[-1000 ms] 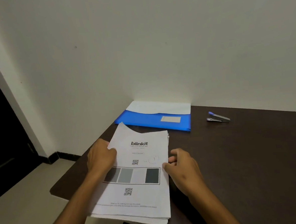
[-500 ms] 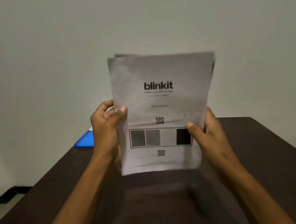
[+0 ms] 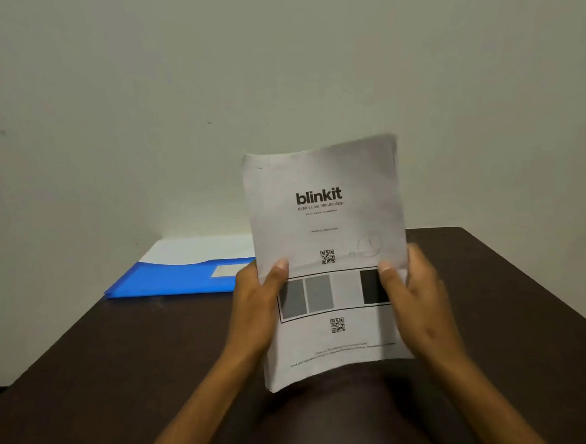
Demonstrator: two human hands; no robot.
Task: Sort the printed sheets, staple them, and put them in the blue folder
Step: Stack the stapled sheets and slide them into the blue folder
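A stack of printed sheets [image 3: 325, 219] stands upright on the dark table, its top page showing "blinkit", QR codes and grey boxes. My left hand [image 3: 255, 303] grips the stack's left edge, thumb on the front. On the right edge my right hand [image 3: 413, 297] holds it the same way. The bottom edge of the stack rests on or just above the tabletop. The blue folder [image 3: 171, 280] lies flat at the back left by the wall, a white sheet showing at its top. The stapler is hidden from view.
The dark brown table [image 3: 123, 386] runs from the wall toward me; its right edge slants at the far right. A plain pale wall [image 3: 275, 68] stands right behind it. A strip of floor shows at the lower left.
The stack went from lying flat on the table's near left corner to upright in both hands, and has since come down lower toward the tabletop. The view shifted right, showing more of the folder again.
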